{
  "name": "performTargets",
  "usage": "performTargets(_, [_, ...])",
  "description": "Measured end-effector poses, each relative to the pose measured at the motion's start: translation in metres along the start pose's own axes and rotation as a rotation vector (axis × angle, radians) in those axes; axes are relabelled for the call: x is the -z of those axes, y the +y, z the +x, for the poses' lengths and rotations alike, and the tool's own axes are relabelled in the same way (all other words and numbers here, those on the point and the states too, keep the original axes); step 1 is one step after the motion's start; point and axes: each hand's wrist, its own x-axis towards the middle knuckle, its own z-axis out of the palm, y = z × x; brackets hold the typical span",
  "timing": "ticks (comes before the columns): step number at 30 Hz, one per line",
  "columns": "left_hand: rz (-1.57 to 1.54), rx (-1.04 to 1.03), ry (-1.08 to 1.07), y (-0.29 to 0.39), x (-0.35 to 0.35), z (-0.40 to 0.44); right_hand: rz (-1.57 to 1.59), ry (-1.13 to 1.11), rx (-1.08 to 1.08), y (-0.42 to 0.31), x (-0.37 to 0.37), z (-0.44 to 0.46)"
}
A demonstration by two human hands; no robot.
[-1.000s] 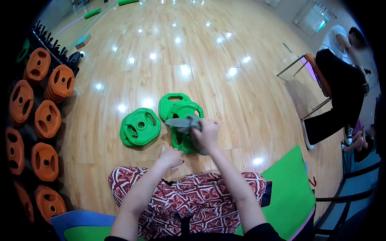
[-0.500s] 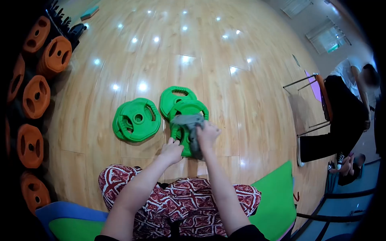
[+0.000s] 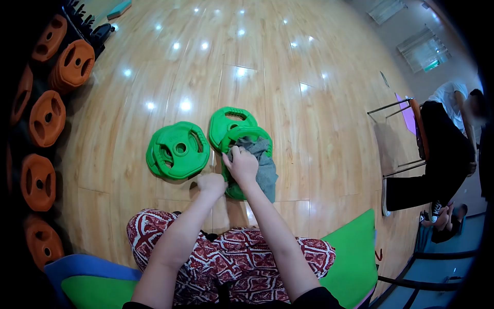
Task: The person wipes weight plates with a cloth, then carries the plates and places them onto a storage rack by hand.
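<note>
A grey cloth [image 3: 266,175] is bunched in my right hand [image 3: 243,164], which presses it on a green weight plate [image 3: 237,133]. The cloth's loose end hangs over the plate's right side. My left hand [image 3: 212,184] is closed at the near left edge of this plate; its fingertips are partly hidden. Behind the held plate lies another green plate [image 3: 218,130], partly covered. To the left, stacked green plates [image 3: 186,164] lie on the floor, apart from my hands.
Orange weight plates [image 3: 45,119] hang on a rack at the left. Green mats [image 3: 352,255] lie beside my legs on the wooden floor [image 3: 170,77]. At the right, a person [image 3: 437,134] sits bent over on a chair [image 3: 418,129], and another person is partly visible below.
My right hand has moved left and up across the plate, and the cloth now spreads to its right. My left hand has shifted slightly left along the plate's edge.
</note>
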Motion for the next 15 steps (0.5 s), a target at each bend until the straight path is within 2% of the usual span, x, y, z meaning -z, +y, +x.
performTargets(3, [-0.068,0.071,-0.002,-0.008,-0.015,0.016,-0.105,0.066,0.058,0.017,-0.011,-0.003])
performTargets(6, [-0.14,0.075,-0.012,-0.007,-0.023,0.015,-0.269,0.096,-0.024,0.055,-0.005,-0.014])
performTargets(7, [-0.145,0.058,-0.003,-0.006,-0.021,0.015,-0.331,0.06,-0.091,0.075,-0.001,-0.02])
performTargets(8, [-0.147,0.055,-0.001,-0.006,-0.024,0.016,-0.333,-0.023,-0.252,0.091,0.006,-0.025])
performTargets(9, [-0.145,0.057,0.017,-0.005,-0.028,0.02,-0.188,-0.132,-0.464,0.112,0.012,-0.033])
performTargets(11, [-0.146,0.048,0.037,-0.003,-0.026,0.02,-0.197,-0.031,-0.606,0.134,0.032,-0.044])
performTargets(12, [-0.133,0.036,0.034,-0.001,-0.019,0.017,-0.204,-0.027,-0.6,0.131,0.036,-0.038])
performTargets(14, [-0.12,0.024,0.006,0.004,-0.025,0.011,-0.043,0.199,-0.482,0.101,0.047,-0.029])
performTargets(15, [-0.122,0.022,0.015,0.004,-0.026,0.012,-0.021,0.219,-0.433,0.079,0.049,-0.017])
